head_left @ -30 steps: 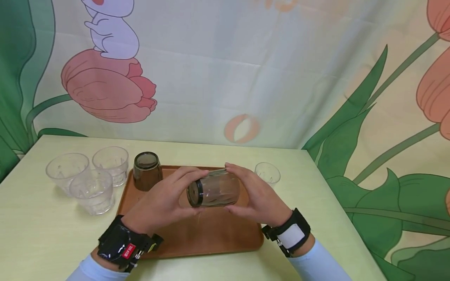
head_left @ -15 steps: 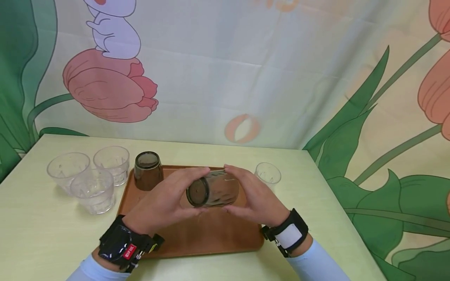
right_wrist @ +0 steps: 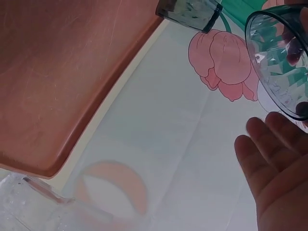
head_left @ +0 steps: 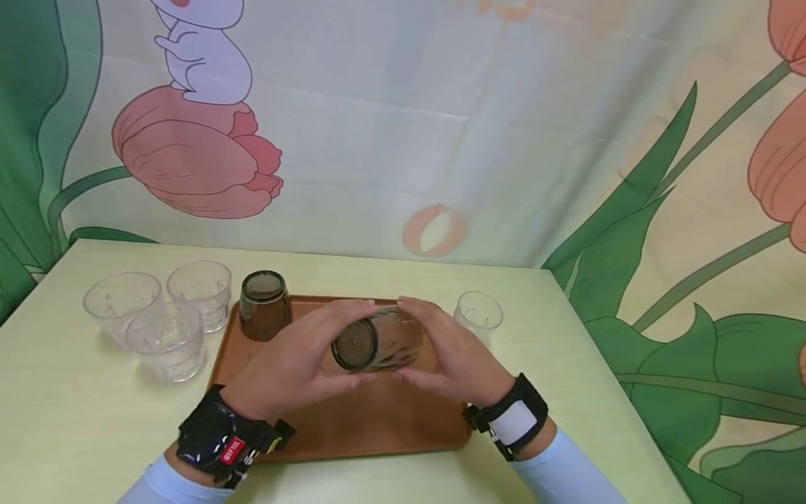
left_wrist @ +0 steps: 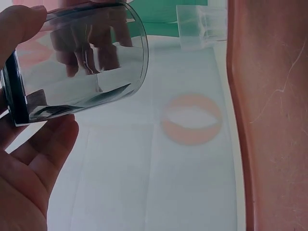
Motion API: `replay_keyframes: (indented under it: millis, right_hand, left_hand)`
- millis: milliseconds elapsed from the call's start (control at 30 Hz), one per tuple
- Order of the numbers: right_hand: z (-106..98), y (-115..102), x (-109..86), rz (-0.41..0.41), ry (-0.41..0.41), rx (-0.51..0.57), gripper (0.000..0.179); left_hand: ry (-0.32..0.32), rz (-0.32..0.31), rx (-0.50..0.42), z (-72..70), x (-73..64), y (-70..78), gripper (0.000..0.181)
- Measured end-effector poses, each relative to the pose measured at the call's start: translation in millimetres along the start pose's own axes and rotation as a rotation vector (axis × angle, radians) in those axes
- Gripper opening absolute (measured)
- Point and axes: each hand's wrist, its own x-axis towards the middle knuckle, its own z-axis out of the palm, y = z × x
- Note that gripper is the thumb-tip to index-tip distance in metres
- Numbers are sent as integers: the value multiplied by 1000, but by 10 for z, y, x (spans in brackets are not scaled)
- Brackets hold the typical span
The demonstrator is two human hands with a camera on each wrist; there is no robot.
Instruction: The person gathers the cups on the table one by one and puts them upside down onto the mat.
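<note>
Over the tray, both hands hold a smoky grey glass tumbler (head_left: 397,339) lying on its side. My left hand (head_left: 296,353) grips its thick base end, thumb below and fingers above. At the rim end, my right hand (head_left: 456,353) holds it with thumb and fingers on opposite sides. In the left wrist view the tumbler (left_wrist: 91,62) shows its open end away from the left palm, with the other hand's fingers seen through it. The right wrist view shows the rim of the tumbler (right_wrist: 279,62) beside the right fingers (right_wrist: 269,144).
A second smoky tumbler (head_left: 264,308) stands upside down on the brown tray (head_left: 378,427), at its back left corner. Several clear glasses stand on the table (head_left: 57,413): three, one of them a front glass (head_left: 166,343), at left, and a small one (head_left: 480,311) behind right.
The held tumbler has turned so that more of its base faces the head camera. My right hand has shifted slightly left. The other glasses and the tray stay put.
</note>
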Motion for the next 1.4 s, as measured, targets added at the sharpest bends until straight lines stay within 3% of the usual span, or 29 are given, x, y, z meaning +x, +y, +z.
replay_keyframes:
  millis: [267,567,800,967,1100,1267,1400]
  right_hand:
    - [21,40,-73,96,-4,-14,85]
    - [123,278,-293,212,-21,-121,64]
    - [235,458,-459,328,-122,-234,52]
    - [293,572,-541,449,-244,-261,44]
    - [342,629,-584,510,-331,-227,38]
    - [384,670,-607,564,-383,-160,24]
    - [401,715,-624,530,-385,-145,20]
  left_hand:
    - [2,-9,33,4,8,-39,83]
    - [-6,-26,28,-4,53,-52,80]
    - [-8,-45,35,0,50,-35,78]
    - [1,-46,41,8,45,-52,78]
    - [-3,-52,37,12,33,-57,77]
    - [-6,-64,31,7,20,-50,77]
    - [-5,-67,39,7,16,-54,78]
